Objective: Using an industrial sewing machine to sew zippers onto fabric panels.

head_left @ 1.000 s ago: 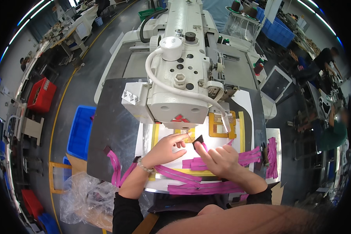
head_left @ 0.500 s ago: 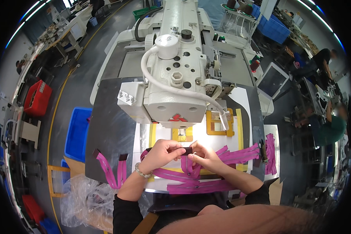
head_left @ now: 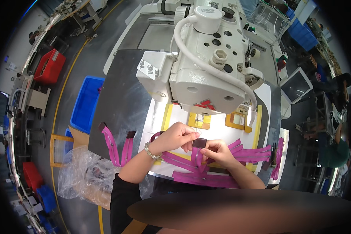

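My left hand (head_left: 178,135) and my right hand (head_left: 219,149) meet in front of a white sewing machine (head_left: 206,62). Together they pinch a small dark brown patch (head_left: 199,142) at the end of a pink zipper strip (head_left: 198,159). Several more pink zipper strips (head_left: 206,178) lie on the white work plate (head_left: 183,117) under my hands. Yellow-framed template openings (head_left: 199,121) sit just beyond my fingers, under the machine's head.
Two pink zipper strips with brown ends (head_left: 119,146) hang off the grey table's (head_left: 117,101) left edge. A clear plastic bag (head_left: 80,175) and a blue bin (head_left: 84,105) stand at lower left. A tablet screen (head_left: 296,85) is at right. Another person (head_left: 333,150) works at far right.
My hands came together from apart and now both hold the brown patch. The view has also shifted closer to the machine.
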A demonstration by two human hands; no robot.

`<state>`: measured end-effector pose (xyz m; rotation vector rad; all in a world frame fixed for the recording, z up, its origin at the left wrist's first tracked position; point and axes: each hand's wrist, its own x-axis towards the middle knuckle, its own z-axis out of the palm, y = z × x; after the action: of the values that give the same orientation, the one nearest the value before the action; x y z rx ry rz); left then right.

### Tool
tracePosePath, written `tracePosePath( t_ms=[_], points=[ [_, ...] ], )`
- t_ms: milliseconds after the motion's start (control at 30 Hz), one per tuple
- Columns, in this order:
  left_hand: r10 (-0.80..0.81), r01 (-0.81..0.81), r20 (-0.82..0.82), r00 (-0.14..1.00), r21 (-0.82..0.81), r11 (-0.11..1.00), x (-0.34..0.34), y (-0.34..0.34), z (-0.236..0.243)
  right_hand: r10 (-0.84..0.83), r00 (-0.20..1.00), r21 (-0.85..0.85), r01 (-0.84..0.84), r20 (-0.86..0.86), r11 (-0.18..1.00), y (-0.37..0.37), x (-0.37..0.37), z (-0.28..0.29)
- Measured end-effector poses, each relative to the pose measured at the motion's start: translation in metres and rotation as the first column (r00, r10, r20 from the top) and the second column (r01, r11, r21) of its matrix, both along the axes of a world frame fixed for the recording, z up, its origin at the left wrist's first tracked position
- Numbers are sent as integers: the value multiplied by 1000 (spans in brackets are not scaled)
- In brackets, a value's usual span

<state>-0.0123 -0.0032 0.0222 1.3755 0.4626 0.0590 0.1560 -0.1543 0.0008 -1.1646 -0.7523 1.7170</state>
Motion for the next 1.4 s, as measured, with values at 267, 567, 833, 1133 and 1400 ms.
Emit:
tracePosePath(
  t_ms=[267, 567, 833, 1133, 1400],
  points=[
    [1, -2, -13, 1000, -11, 1000, -1, -2, -3, -7, 999, -3, 7, -35, 1000, 0, 1, 0],
    [33, -38, 22, 999, 228, 973, -7, 0, 1, -56, 998, 28, 55, 38, 998, 2, -3, 6],
    [150, -104, -58, 987, 486, 868, -29, 41, 14, -175, 861, 220, 76, 477, 973, 1, 37, 34],
    [627, -63, -22, 779, 992, 112, -48, 69, -20, -142, 462, 217, -113, 876, 970, -61, 76, 76],
    [583, -48, 70, 810, 997, -53, -43, 40, 8, 56, 139, -38, -129, 989, 991, -121, 69, 60]
  ],
)
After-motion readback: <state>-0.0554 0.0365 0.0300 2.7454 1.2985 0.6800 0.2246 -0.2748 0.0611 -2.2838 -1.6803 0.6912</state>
